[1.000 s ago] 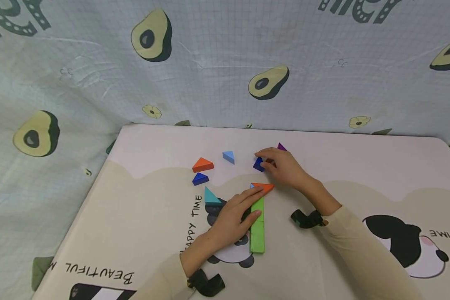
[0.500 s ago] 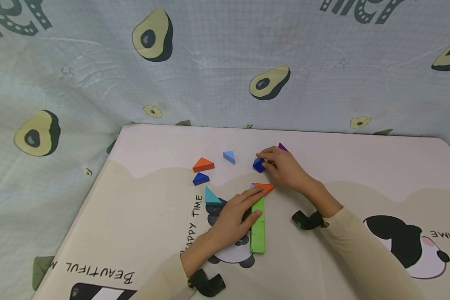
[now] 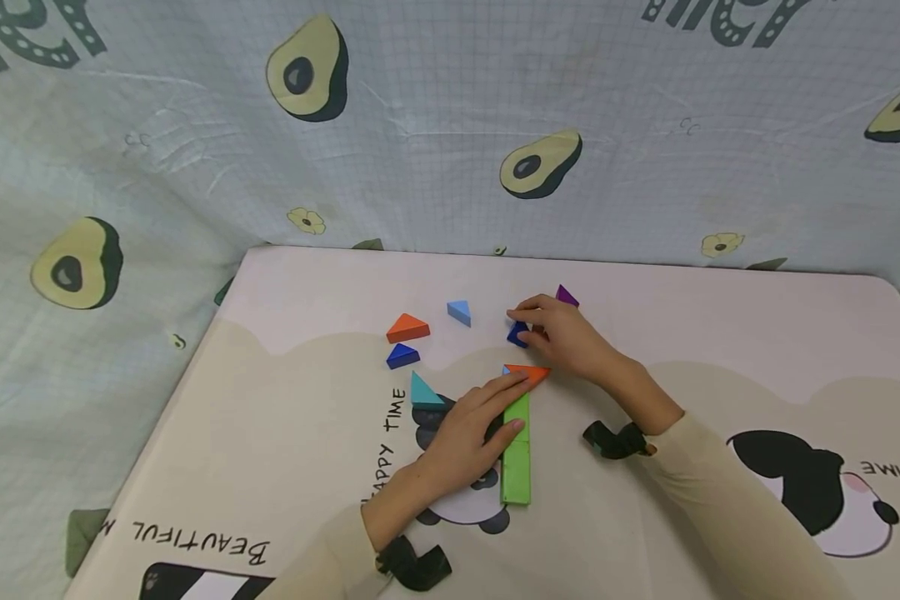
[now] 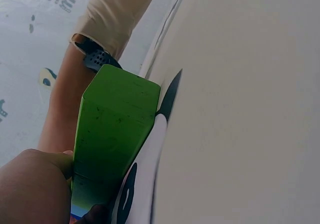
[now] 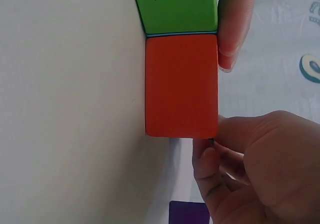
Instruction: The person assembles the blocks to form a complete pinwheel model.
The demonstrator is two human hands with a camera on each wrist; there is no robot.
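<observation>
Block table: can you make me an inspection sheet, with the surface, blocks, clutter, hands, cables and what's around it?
Surface: pale table, printed with animals and words.
Job's things: green blocks in a row; orange triangle past their far end; dark blue block.
Clutter: loose orange piece, loose dark blue piece, light blue piece, teal piece, purple piece.
Left hand: touches green blocks and orange triangle.
Right hand: pinches dark blue block.
Cables: nothing seen.
Surroundings: avocado-print cloth behind the table.
</observation>
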